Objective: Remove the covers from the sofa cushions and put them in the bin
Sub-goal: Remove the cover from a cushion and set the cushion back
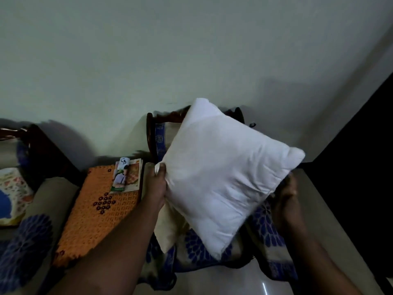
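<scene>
Bare white cushion (223,177), soft and seemingly light, pinched at its 9 o'clock corner by left hand (156,184); right hand (286,194) grip unclear, half-hidden at 3 o'clock.

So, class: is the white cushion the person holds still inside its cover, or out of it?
Out. The white cushion is bare on every visible side; the left hand pinches its corner. The right hand is mostly hidden behind it.

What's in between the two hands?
In the head view, the bare white square cushion fills the gap: the left hand pinches its left corner, and the right hand sits behind its right edge.
</scene>
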A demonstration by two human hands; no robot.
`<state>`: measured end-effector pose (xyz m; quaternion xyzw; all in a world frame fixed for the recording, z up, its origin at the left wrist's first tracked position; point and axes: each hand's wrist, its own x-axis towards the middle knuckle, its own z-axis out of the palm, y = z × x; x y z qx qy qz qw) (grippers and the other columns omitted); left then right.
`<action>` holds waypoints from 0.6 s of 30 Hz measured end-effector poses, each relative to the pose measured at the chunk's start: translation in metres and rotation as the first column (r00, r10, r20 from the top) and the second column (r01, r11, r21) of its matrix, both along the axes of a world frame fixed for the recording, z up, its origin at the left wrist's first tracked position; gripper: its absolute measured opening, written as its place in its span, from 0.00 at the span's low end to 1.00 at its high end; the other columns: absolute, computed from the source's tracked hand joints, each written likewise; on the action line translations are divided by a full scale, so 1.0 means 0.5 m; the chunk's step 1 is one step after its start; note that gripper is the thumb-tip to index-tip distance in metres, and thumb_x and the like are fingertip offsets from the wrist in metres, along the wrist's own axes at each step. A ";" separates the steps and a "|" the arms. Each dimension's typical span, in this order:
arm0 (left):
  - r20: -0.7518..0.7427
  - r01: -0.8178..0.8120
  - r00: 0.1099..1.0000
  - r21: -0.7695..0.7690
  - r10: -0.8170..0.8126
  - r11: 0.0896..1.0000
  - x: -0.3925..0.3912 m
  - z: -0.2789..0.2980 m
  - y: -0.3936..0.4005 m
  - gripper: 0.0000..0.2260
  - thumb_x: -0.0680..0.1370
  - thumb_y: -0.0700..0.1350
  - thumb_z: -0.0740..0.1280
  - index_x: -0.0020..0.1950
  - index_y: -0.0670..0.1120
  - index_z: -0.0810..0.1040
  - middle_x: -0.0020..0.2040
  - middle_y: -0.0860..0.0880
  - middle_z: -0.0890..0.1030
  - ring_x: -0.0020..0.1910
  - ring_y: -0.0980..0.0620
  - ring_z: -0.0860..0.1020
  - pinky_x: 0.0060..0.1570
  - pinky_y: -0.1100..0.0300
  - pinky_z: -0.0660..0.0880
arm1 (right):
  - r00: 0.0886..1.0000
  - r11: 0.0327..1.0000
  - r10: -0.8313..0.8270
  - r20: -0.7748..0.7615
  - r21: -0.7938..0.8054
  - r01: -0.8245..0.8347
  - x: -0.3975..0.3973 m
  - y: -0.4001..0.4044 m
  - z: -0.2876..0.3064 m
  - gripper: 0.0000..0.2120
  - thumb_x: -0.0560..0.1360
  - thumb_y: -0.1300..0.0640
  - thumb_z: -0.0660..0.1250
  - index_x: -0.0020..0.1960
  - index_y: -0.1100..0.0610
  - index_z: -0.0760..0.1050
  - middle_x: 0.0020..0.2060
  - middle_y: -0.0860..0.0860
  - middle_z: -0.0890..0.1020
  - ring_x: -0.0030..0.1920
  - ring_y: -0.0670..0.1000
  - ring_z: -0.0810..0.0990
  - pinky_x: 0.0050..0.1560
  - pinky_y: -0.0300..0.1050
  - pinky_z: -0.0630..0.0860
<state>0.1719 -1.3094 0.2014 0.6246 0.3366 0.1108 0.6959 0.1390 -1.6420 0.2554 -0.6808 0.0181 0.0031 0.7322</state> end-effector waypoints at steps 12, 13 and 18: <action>0.138 -0.058 0.989 0.064 0.048 0.996 -0.038 0.024 -0.012 0.19 0.83 0.55 0.62 0.71 0.48 0.73 0.67 0.50 0.76 0.66 0.49 0.74 0.66 0.52 0.70 | 0.810 0.643 0.451 -0.375 -0.492 -0.586 0.208 -0.037 0.152 0.56 0.60 0.15 0.59 0.78 0.49 0.64 0.73 0.47 0.71 0.72 0.53 0.70 0.74 0.57 0.64; 0.138 -0.054 0.989 0.065 0.045 0.996 -0.037 0.029 -0.006 0.18 0.83 0.55 0.62 0.70 0.47 0.74 0.65 0.49 0.77 0.65 0.48 0.75 0.66 0.52 0.71 | 0.798 0.555 0.493 -0.346 -0.582 -0.595 0.207 0.002 0.149 0.52 0.65 0.21 0.65 0.80 0.46 0.57 0.73 0.41 0.67 0.73 0.49 0.66 0.75 0.53 0.62; 0.081 0.072 0.994 -0.034 -0.069 0.997 -0.033 0.036 0.046 0.14 0.83 0.57 0.60 0.63 0.52 0.76 0.58 0.48 0.79 0.57 0.47 0.79 0.56 0.50 0.78 | 0.833 0.555 0.522 -0.184 -0.668 -0.495 0.207 0.122 0.143 0.48 0.56 0.31 0.82 0.72 0.41 0.70 0.64 0.39 0.79 0.64 0.43 0.78 0.65 0.48 0.74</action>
